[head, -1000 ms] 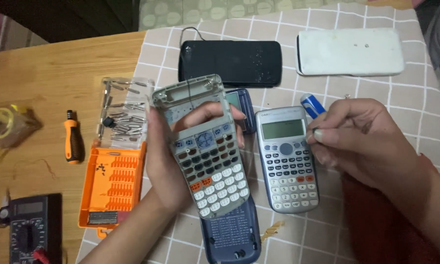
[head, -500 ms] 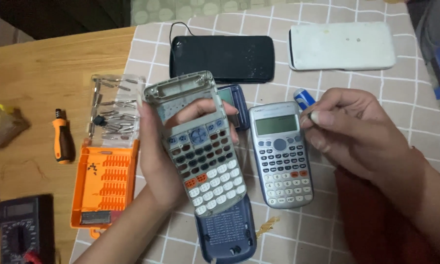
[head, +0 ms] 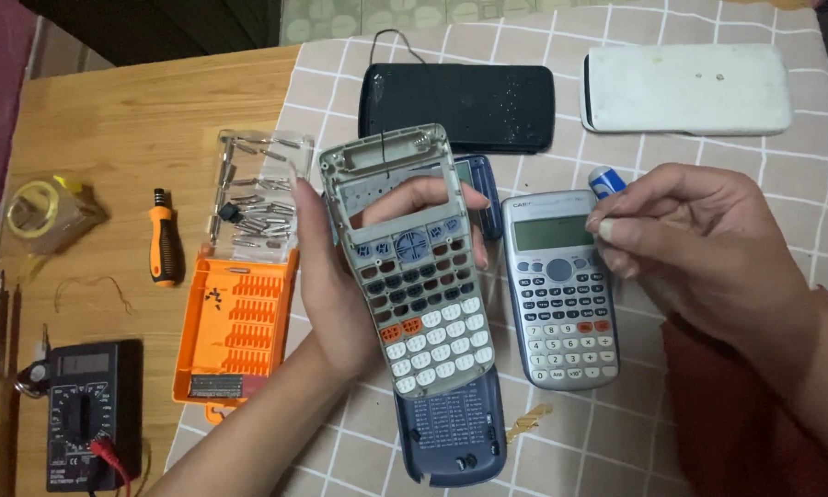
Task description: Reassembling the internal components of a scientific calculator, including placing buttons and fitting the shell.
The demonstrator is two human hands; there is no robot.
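Left hand [head: 340,294] gripped calculator front shell [head: 414,276], fingers wrapped behind it, above tabletop [head: 110,129] middle. Right hand [head: 699,248] pinched small blue battery [head: 605,180] beside grey calculator [head: 561,285] lying on the checked cloth [head: 708,147].

calculator front shell [head: 419,276] — grey, screenless, tilted, held up | blue-capped battery [head: 605,180] — pinched

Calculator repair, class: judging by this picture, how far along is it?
Done: the front shell is off, its screen window empty. In hand: the left hand holds that shell; the right hand pinches a small blue-tipped part. Left: the shell is not refitted; a whole calculator lies untouched.
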